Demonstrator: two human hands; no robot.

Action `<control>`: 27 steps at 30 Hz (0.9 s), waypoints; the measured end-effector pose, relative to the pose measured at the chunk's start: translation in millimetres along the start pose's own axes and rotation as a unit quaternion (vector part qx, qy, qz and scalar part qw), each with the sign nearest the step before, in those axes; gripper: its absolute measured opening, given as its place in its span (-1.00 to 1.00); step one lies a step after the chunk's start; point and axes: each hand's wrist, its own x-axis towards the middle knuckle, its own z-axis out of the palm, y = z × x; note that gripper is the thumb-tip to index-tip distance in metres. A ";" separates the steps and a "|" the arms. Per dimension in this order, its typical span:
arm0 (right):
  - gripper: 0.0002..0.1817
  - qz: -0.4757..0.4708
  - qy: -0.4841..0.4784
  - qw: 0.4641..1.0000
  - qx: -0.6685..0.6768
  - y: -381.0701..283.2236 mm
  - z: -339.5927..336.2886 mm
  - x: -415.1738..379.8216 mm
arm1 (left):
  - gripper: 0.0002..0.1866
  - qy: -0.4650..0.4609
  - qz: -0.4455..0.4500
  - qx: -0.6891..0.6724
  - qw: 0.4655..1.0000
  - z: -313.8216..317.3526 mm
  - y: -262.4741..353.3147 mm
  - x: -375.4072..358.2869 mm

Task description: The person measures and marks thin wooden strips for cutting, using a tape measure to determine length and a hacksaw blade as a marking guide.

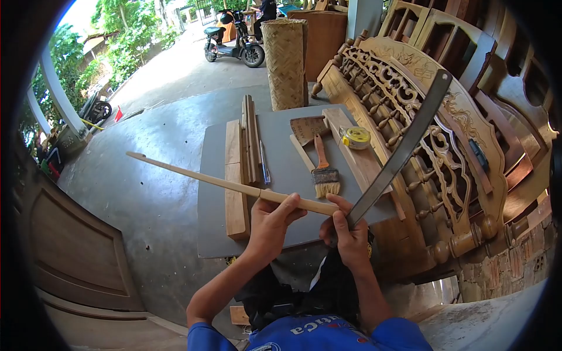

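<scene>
My left hand (273, 225) is closed around a thin, pale wooden strip (199, 177), which tapers to a narrow tip at the far left. The strip runs across in front of me above a grey board. My right hand (350, 231) grips the lower end of a long, flat metal blade (404, 153), rounded at its tip with a small hole. The blade slants up to the right. Thumb and finger of this same hand also touch the strip's right end, close to the blade. My fingers hide the blade's lower end.
On the grey board (216, 152) lie wooden blocks (235, 205), a pen (264, 164), a paintbrush (325, 169), a sandpaper piece (309, 130) and a tape measure (355, 138). Carved wooden panels (433, 117) lean at right. A woven roll (285, 64) stands behind; a scooter (234, 44) is farther back.
</scene>
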 end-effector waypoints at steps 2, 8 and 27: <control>-0.65 -0.007 0.022 0.999 -0.027 3.2 -5.9 0.3 | -0.82 0.020 -0.035 0.002 0.999 4.9 -7.4 -0.8; -0.70 0.004 0.124 0.990 -0.060 -9.7 -31.8 3.5 | -0.82 -0.153 -0.187 0.240 0.940 16.5 -2.6 -7.9; -0.49 0.004 0.117 0.988 -0.104 -7.6 -57.5 32.8 | -0.70 -0.299 0.077 0.650 0.695 -11.4 21.9 100.5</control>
